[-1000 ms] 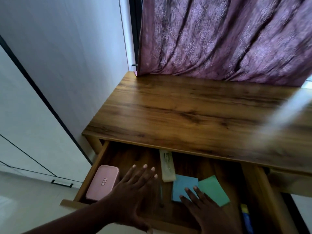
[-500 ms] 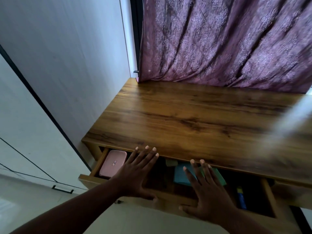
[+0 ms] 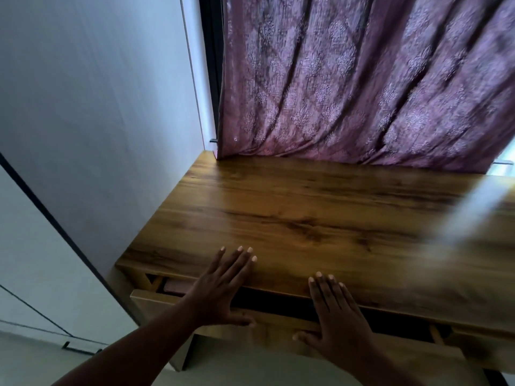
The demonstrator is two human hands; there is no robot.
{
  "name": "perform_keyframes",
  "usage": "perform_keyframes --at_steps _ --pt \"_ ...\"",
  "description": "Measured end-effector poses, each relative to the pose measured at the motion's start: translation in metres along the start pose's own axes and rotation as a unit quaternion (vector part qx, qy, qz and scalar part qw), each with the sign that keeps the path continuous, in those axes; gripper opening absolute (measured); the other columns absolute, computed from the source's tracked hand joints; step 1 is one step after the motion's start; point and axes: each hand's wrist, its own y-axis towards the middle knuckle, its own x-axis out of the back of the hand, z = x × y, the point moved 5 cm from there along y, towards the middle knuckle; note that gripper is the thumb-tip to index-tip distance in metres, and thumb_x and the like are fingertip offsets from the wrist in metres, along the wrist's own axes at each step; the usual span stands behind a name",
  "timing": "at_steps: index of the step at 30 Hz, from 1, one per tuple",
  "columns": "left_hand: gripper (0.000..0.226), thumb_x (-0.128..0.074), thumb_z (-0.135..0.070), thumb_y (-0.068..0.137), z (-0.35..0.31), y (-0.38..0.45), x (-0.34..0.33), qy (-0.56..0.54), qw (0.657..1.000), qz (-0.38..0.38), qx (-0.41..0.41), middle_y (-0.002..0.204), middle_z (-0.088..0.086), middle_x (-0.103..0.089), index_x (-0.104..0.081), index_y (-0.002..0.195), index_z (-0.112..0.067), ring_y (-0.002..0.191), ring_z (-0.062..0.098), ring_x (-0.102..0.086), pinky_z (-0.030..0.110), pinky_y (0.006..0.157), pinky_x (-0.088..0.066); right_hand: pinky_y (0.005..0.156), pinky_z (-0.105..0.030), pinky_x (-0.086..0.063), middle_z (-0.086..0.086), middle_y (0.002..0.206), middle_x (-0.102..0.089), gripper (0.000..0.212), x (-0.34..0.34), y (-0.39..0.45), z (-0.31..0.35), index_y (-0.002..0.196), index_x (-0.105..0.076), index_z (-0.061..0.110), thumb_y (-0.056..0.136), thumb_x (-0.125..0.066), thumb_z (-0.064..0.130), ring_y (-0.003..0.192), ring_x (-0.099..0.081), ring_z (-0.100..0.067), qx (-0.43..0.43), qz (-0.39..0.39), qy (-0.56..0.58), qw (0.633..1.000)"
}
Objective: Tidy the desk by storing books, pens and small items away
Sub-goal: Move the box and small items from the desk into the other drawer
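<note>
1. The drawer (image 3: 278, 331) sits under the near edge of the desk (image 3: 306, 218), open by only a narrow dark gap. A pink case (image 3: 174, 286) shows through it at the left end; anything else inside is hidden.
2. The left hand (image 3: 223, 291) lies flat with fingers spread wide, palm on the drawer front and fingertips reaching over the desk's near edge. It holds nothing.
3. The right hand (image 3: 334, 316) is flat too – fingers loosely apart, heel on the drawer front, empty.
4. The step in hand looks like shutting the drawer, the last of the tidying, as the visible desktop is bare.
5. The next move calls for an even push from both palms – and fingertips kept out of the gap.
6. Behind the desk hangs a purple curtain (image 3: 362, 79); a white wall (image 3: 97, 107) stands on the left.
</note>
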Motion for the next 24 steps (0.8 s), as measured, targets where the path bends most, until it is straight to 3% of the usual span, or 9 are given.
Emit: perform_keyframes --at_steps 8,15,24 --pt "0.092 -0.034 -0.079 0.083 0.007 0.014 -0.016 0.006 0.998 0.016 -0.061 0.146 0.012 -0.044 -0.044 0.141 -0.009 0.137 0.027 -0.039 0.049 0.112 -0.021 0.11 -0.038 -0.013 -0.013 0.143 -0.046 0.088 -0.002 0.002 -0.002 0.141 -0.039 0.009 0.073 -0.048 0.065 0.131 -0.044 -0.032 -0.016 -0.028 0.003 0.999" --pt "0.086 -0.033 -0.076 0.085 0.007 0.014 -0.02 0.028 0.998 -0.012 -0.063 0.15 0.01 -0.038 -0.038 0.145 -0.014 0.14 0.027 -0.033 0.051 0.112 -0.021 0.111 -0.039 -0.015 -0.013 0.142 -0.047 0.08 -0.002 0.002 0.0 0.141 -0.04 0.01 0.078 -0.047 0.059 0.13 -0.045 -0.031 -0.019 -0.041 -0.002 0.999" --pt "0.076 -0.035 -0.068 0.089 0.006 0.014 -0.025 0.029 0.997 -0.04 -0.062 0.145 0.012 -0.046 -0.044 0.141 -0.014 0.133 0.03 -0.045 0.046 0.108 -0.034 0.112 -0.037 -0.014 -0.014 0.136 -0.053 0.071 0.002 0.004 0.004 0.137 -0.042 0.011 0.079 -0.044 0.052 0.124 -0.052 -0.032 -0.034 -0.095 -0.006 0.995"
